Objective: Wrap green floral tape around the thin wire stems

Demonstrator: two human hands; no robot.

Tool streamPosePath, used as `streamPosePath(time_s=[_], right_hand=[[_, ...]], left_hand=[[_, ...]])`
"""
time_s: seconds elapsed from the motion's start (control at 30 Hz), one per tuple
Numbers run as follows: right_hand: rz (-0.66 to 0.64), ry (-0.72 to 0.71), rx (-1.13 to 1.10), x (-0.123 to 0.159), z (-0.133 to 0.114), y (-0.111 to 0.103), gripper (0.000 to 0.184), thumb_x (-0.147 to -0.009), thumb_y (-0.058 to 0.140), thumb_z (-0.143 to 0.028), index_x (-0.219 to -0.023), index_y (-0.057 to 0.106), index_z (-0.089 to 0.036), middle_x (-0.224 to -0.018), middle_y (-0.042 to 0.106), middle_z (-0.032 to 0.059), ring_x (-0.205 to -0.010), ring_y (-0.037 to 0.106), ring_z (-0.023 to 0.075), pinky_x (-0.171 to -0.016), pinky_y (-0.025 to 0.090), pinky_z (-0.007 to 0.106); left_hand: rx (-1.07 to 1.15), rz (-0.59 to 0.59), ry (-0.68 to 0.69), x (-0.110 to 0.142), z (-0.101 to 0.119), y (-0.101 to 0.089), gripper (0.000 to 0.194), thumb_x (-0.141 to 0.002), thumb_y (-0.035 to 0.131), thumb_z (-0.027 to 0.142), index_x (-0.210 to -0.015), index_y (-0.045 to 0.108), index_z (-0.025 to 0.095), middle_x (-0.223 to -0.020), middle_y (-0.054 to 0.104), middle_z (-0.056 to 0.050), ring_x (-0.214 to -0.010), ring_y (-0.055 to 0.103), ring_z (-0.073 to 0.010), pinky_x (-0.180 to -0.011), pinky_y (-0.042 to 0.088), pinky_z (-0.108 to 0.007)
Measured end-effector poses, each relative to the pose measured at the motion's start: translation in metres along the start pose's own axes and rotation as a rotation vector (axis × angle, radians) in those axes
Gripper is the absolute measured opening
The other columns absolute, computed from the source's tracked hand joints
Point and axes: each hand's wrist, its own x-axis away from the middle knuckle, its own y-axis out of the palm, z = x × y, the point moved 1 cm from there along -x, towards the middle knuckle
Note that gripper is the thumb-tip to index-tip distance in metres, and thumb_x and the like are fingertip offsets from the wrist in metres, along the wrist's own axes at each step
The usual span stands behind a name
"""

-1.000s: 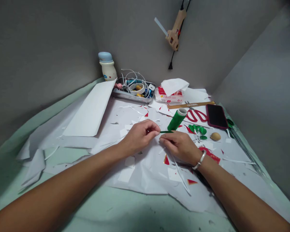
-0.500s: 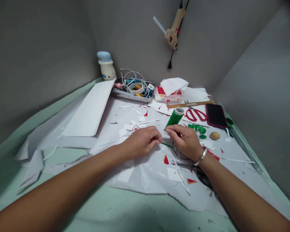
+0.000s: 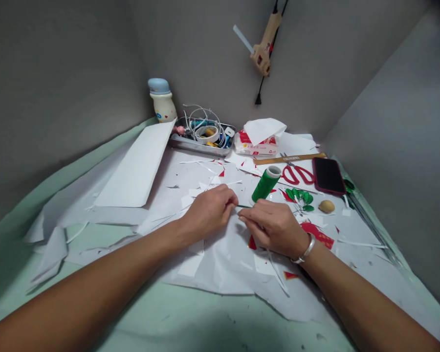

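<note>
My left hand [image 3: 210, 211] and my right hand [image 3: 273, 228] are close together over scrap-strewn white paper [image 3: 220, 264]. Both pinch a thin green stem [image 3: 244, 206], probably wrapped wire, and its ends are hidden in my fingers. Just beyond my right hand stands an upright green spool [image 3: 266, 184]. Green paper leaves [image 3: 298, 196] lie to the right of the spool. A silver bangle [image 3: 307, 248] circles my right wrist.
Red-handled scissors [image 3: 297, 174], a phone [image 3: 328, 176], a wooden ruler [image 3: 289, 158] and a small nut [image 3: 326, 206] lie at the right. Farther back are a metal tray of cables [image 3: 201, 139], a tissue pack [image 3: 256, 144] and a wall-hung glue gun [image 3: 262, 51].
My right hand has moved down and left, closer to my left hand. The green stem has swung from a downward slant to nearly level.
</note>
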Motion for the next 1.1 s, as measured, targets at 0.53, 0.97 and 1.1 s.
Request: streamPosePath(time_s=[0.53,0.97,1.1], right_hand=[[-0.155,0.068,0.041,0.0,0.004,0.008,0.018,-0.089,0.049,-0.022,-0.081,0.066,-0.019,-0.067,0.061,0.0019,-0.066,0.052,0.0147,-0.062,0.036,0.026],[0.113,0.376,-0.284,0.001,0.026,0.004,0.019,-0.09,0.05,-0.026,-0.086,0.067,-0.02,-0.08,0.069,0.0013,-0.071,0.06,0.0135,-0.066,0.044,0.024],[-0.03,0.355,-0.292,0.001,0.028,0.009,0.019,-0.089,0.05,-0.025,-0.085,0.068,-0.021,-0.078,0.068,0.0007,-0.069,0.06,0.0138,-0.064,0.044,0.024]], left_hand=[[0.287,0.106,-0.142,-0.004,0.001,-0.007,0.011,-0.082,0.05,0.019,-0.082,0.06,0.018,-0.085,0.063,-0.003,-0.078,0.056,-0.0151,-0.069,0.045,-0.028],[0.251,-0.161,0.038,-0.001,0.006,-0.004,0.013,-0.081,0.052,0.013,-0.084,0.063,0.019,-0.085,0.064,-0.002,-0.077,0.057,-0.0136,-0.07,0.044,-0.027],[0.42,-0.079,-0.061,-0.003,0.005,-0.009,0.01,-0.082,0.053,0.019,-0.083,0.063,0.018,-0.082,0.065,-0.002,-0.076,0.058,-0.0133,-0.071,0.045,-0.028]])
